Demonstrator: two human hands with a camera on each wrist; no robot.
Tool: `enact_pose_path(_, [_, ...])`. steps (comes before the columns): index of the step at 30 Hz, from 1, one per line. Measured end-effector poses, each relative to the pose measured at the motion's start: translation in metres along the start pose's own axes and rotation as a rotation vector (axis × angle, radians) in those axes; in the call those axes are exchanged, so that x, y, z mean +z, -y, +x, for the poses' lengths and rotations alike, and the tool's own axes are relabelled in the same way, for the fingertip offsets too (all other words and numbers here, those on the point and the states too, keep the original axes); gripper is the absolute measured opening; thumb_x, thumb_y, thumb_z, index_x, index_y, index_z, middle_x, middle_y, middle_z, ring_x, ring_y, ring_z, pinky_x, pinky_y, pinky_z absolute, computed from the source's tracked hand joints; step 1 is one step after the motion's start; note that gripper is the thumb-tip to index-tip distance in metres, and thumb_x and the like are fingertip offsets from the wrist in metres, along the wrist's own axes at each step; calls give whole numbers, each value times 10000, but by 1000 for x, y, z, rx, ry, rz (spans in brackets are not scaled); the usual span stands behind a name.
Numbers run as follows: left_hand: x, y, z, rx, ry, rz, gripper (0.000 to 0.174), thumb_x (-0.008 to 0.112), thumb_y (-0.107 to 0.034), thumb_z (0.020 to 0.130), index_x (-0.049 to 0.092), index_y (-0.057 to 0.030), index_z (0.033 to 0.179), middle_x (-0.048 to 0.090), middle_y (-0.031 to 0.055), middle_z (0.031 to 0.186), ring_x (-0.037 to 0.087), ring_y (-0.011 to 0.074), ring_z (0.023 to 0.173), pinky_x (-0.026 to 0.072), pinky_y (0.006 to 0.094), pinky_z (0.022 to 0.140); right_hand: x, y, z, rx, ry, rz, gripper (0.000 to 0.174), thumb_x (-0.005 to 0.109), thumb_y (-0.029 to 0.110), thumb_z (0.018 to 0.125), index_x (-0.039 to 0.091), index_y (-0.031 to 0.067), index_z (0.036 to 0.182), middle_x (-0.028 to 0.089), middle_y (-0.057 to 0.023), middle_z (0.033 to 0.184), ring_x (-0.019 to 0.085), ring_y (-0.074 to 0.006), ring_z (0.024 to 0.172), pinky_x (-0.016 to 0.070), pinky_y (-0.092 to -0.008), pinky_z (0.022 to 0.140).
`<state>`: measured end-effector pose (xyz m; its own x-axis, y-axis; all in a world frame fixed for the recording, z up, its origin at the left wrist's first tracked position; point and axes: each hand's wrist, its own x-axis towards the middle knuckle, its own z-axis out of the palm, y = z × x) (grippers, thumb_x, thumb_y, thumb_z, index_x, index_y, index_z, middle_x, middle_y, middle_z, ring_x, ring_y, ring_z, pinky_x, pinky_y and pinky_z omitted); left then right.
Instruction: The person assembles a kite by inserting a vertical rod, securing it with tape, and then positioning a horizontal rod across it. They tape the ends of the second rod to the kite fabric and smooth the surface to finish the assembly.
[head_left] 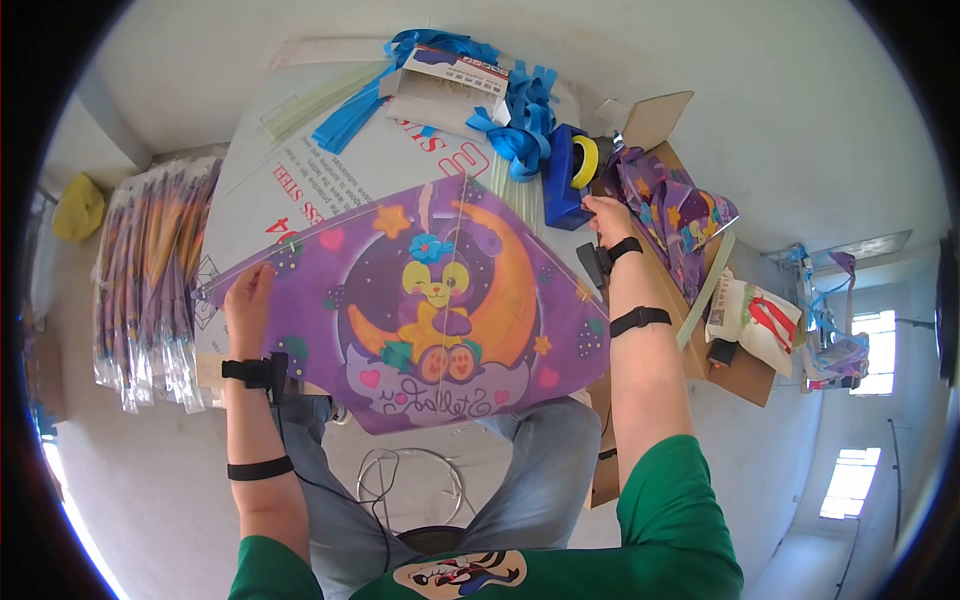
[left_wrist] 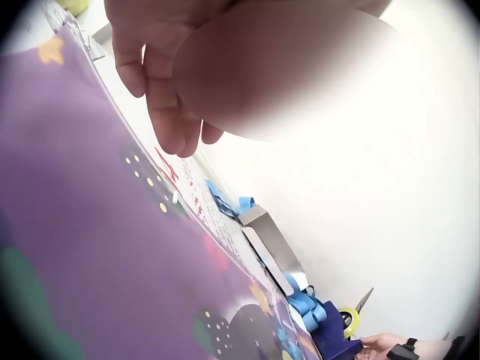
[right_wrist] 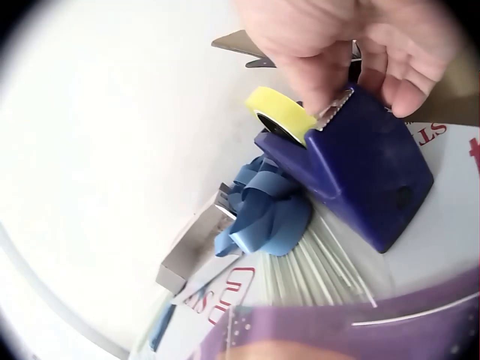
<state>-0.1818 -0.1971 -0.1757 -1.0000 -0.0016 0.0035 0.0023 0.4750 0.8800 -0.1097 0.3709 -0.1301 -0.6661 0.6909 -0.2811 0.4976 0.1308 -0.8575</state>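
Note:
A purple kite (head_left: 330, 290) printed with a cartoon animal on an orange moon spreads across the table's near part and over the person's lap. Over its left upper edge is the left hand (head_left: 248, 298), its fingers (left_wrist: 171, 127) loosely bent beside that edge in the left wrist view. The right hand (head_left: 608, 220) is at the blue tape dispenser (right_wrist: 375, 165), thumb and fingers pinching the tape's end at the serrated cutter. A yellow roll of tape (right_wrist: 281, 111) sits in the dispenser. A thin stick (head_left: 458, 260) runs down the kite's middle.
Blue ribbons (head_left: 525, 120), an open small box (head_left: 440, 100) and pale thin rods (head_left: 325, 100) lie on the far part of the table (head_left: 250, 190). Bagged kites (head_left: 155, 270) are stacked at left. Right of the dispenser, a cardboard box (head_left: 655, 120) holds folded purple kites (head_left: 670, 220).

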Motion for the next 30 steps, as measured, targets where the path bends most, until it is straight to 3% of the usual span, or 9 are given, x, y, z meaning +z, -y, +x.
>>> enact_pose_path(6, [4, 9, 3, 9, -22, -42, 215, 592, -180, 878, 650, -15, 1003, 661, 32, 806, 585, 81, 722, 453, 226, 688, -6, -7, 16, 204, 68, 244, 124, 669, 206, 826, 640, 97, 880, 623, 22, 800, 464, -81, 659, 420, -234, 591])
enact_pose_path(8, [3, 6, 3, -1, -20, 67, 216, 590, -177, 877, 648, -13, 1005, 662, 37, 822, 584, 80, 723, 451, 223, 692, -3, -7, 11, 234, 8, 372, 105, 658, 158, 813, 629, 81, 879, 621, -17, 824, 505, -119, 751, 400, -288, 701])
enact_pose_path(15, [6, 4, 3, -12, -7, 43, 217, 585, -171, 879, 645, -7, 1009, 666, 47, 842, 592, 93, 743, 450, 227, 704, -4, -15, -10, 179, -88, 516, 234, 671, 104, 773, 601, 26, 982, 598, -77, 946, 523, -178, 856, 411, -348, 838])
enact_pose_path(17, [8, 9, 5, 40, -17, 34, 218, 582, -167, 882, 641, -4, 1013, 668, 58, 856, 600, 110, 761, 455, 238, 711, -2, -19, -17, 100, -61, 448, 286, 677, 112, 784, 570, 15, 1032, 572, -90, 1031, 518, -217, 1020, 396, -357, 952])
enact_pose_path(21, [12, 6, 4, 73, -24, 45, 219, 581, -165, 884, 639, -2, 1019, 664, 71, 857, 604, 118, 782, 458, 243, 721, 0, -38, -10, 68, -68, 423, 281, 692, 101, 769, 582, -7, 1004, 579, -91, 1025, 517, -212, 1025, 393, -351, 958])
enact_pose_path(23, [13, 9, 5, 97, -29, 53, 204, 585, -152, 871, 644, -7, 1004, 665, 106, 877, 632, 182, 819, 469, 271, 747, 6, -43, -13, -40, -142, 290, 221, 699, 161, 757, 643, -1, 897, 618, -76, 885, 573, -174, 860, 495, -357, 735])
enact_pose_path(24, [14, 11, 6, 85, -41, 64, 204, 585, -152, 871, 644, -7, 1004, 665, 106, 877, 632, 182, 819, 469, 271, 747, 7, -41, -15, -36, -122, 289, 221, 699, 161, 757, 643, -1, 897, 618, -76, 885, 573, -174, 860, 495, -357, 735])
enact_pose_path(28, [16, 12, 8, 342, -149, 343, 139, 577, -80, 809, 658, -33, 912, 657, 137, 956, 613, 323, 906, 479, 381, 807, 8, -44, -17, -97, -187, 67, 203, 681, 192, 785, 643, 5, 853, 621, -72, 807, 581, -165, 653, 455, -304, 410])
enact_pose_path(30, [17, 13, 10, 455, -177, 375, 139, 570, -68, 793, 663, -52, 896, 661, 119, 967, 610, 314, 912, 481, 392, 803, 6, -48, -21, -36, -209, -132, 172, 682, 149, 778, 647, -5, 848, 626, -73, 781, 579, -153, 647, 471, -301, 490])
